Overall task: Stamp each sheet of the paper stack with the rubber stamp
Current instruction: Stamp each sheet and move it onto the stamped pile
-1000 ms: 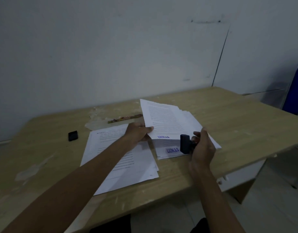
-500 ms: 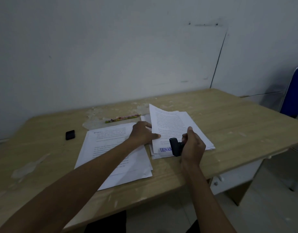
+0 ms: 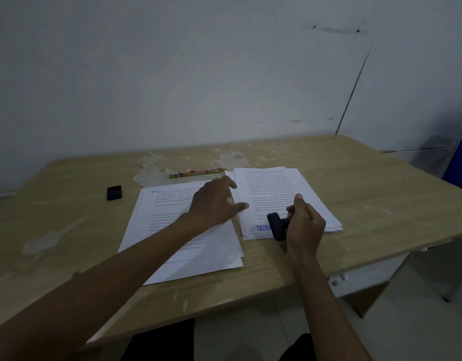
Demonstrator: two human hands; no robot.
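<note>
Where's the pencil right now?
In the head view the pencil lies flat on the table toward the back, just beyond the left paper stack and left of the right stack's far corner.

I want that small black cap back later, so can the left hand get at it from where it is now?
Probably yes: the small black cap lies alone on bare table, and the left hand rests open on the papers, holding nothing.

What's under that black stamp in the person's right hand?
Beneath the rubber stamp lies the right paper stack, its top sheet bearing a purple mark reading "LUNA". The stamp and the right hand cover the rest of that mark.
</note>
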